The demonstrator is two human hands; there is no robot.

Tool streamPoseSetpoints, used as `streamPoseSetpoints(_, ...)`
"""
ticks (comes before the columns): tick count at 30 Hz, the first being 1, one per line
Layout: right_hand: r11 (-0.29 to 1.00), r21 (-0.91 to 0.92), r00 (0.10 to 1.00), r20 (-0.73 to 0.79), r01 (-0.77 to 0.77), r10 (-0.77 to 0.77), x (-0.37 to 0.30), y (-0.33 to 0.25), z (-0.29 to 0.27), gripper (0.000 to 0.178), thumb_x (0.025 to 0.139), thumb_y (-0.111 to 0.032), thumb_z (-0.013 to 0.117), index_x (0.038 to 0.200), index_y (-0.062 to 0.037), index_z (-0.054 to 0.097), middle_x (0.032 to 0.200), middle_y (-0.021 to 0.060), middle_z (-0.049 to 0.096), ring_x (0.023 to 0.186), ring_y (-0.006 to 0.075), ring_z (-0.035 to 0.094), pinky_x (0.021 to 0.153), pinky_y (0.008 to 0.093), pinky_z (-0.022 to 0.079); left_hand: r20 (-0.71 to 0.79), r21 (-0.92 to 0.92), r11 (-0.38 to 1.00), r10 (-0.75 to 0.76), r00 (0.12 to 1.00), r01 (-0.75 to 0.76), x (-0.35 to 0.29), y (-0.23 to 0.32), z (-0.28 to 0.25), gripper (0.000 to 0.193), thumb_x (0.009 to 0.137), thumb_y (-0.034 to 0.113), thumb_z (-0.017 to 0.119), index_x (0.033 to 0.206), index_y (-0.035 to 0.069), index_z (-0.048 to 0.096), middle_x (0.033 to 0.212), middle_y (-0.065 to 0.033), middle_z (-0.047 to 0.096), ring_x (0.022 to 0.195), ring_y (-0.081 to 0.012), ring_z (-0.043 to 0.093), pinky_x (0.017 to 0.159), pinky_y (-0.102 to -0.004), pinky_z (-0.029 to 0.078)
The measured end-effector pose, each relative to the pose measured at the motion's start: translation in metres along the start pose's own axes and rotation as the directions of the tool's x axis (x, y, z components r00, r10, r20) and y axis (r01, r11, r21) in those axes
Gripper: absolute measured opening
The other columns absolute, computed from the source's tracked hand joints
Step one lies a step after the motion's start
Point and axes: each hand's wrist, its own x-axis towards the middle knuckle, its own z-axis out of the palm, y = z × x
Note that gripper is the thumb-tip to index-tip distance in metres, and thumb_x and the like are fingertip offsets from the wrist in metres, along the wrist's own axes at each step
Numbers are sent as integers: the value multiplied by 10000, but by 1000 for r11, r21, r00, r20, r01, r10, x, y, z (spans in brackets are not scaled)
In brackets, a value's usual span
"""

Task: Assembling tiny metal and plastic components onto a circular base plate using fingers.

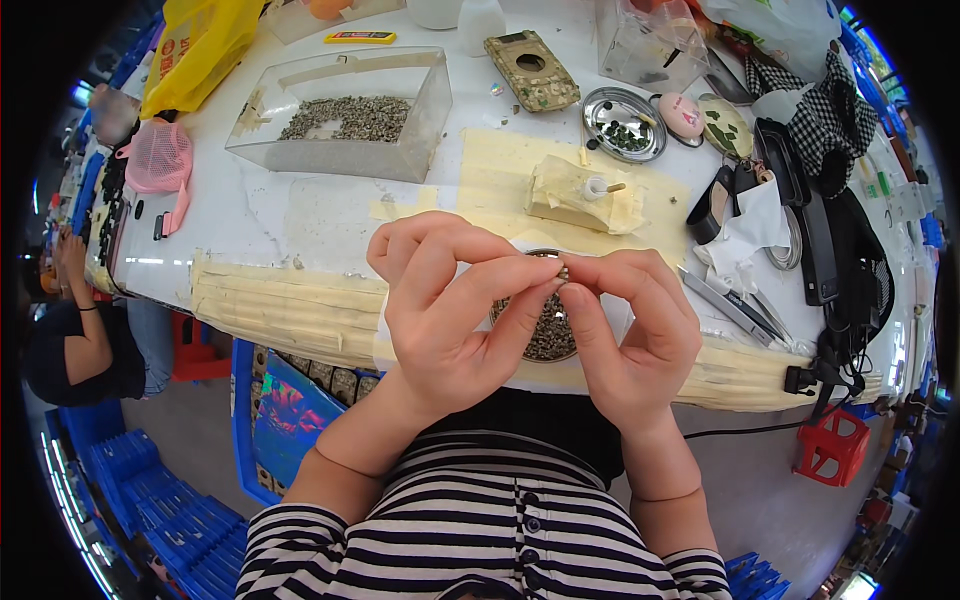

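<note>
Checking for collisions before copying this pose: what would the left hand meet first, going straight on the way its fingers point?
Likely the right hand: the left hand points rightward, straight at it. A small piece seems pinched between them; whether the hands touch is unclear.

White table (220, 220), dish (545, 360) of grey bits (548, 337), clear box (335, 160)

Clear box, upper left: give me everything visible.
The box is rectangular, transparent and plastic-looking, open-topped, with beige, tape-like patches on its walls. It stands upright, slightly skewed, on the white tabletop. Many small grey-brown pieces lie loose across its floor, leaving a barer patch. The left hand and right hand don't touch it.
</note>
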Motion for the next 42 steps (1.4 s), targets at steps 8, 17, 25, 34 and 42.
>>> streamPoseSetpoints(8,1000,-24,1000,1,-16,16,0,-2,-2,211,782,18,794,987,7,745,864,98,690,747,195,638,661,285,506,-4,15,1000,-7,1000,7,0,1,0,234,714,102,835,927,160,759,860,42,629,881,-185,549,841,-346,321)
streamPoseSetpoints(17,858,-489,981,-23,157,-192,36,-1,-28,215,788,-20,790,994,-35,730,880,71,655,771,229,588,688,330,457,-12,73,997,-33,999,34,-1,-1,2,212,724,95,839,909,158,757,862,41,615,892,-190,541,843,-355,303)
streamPoseSetpoints(25,800,-573,984,96,179,-152,49,14,-22,174,795,-79,783,954,-55,716,912,63,649,823,257,580,735,357,447,23,75,997,-37,999,35,1,3,-2,169,765,40,810,915,82,743,869,-26,616,891,-240,529,822,-341,405)
streamPoseSetpoints(34,854,-478,963,-54,208,-265,39,8,-23,155,785,-13,795,915,-41,716,926,74,671,826,223,606,713,311,474,22,91,996,-23,999,20,1,1,-4,185,753,32,812,916,86,743,852,-20,621,872,-237,536,818,-341,408)
streamPoseSetpoints(42,997,-62,998,-43,38,-41,26,3,-20,67,875,-39,726,920,-10,686,931,105,670,899,221,608,804,302,481,39,97,995,-21,999,17,3,2,-3,199,744,26,815,918,91,745,853,-17,623,862,-231,540,815,-339,408)
